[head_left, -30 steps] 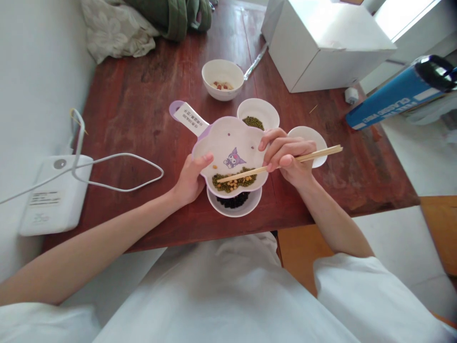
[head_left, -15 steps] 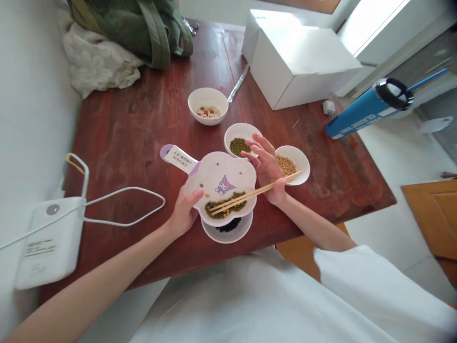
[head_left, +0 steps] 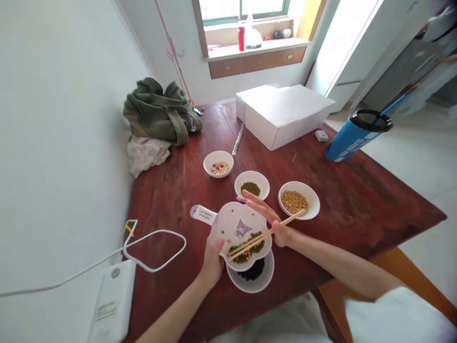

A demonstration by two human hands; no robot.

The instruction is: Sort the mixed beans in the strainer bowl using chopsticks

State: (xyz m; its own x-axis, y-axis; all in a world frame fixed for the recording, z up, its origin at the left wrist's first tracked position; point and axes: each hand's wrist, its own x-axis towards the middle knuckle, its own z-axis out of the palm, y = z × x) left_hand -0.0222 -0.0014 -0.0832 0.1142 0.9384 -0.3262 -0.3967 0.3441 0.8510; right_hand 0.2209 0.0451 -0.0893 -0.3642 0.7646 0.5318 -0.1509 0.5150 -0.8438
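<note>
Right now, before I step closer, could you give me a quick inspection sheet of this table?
Surface: dark red wooden table, worn.
Job's things: flower-shaped plate with green and yellow beans; green-bean bowl, yellow-bean bowl, dark-bean bowl under the plate, and pale-and-red bits bowl.
Clutter: olive bag, white box, blue tumbler.
Hands: left hand holds the plate; right hand holds wooden chopsticks.
Cables: white cable to white power unit.
Surroundings: white wall, window.

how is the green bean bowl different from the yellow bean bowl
The green bean bowl holds small dark green beans, the yellow bean bowl larger yellow ones. The yellow bean bowl looks fuller and stands right of the green bean bowl. Both are round and white.
</note>
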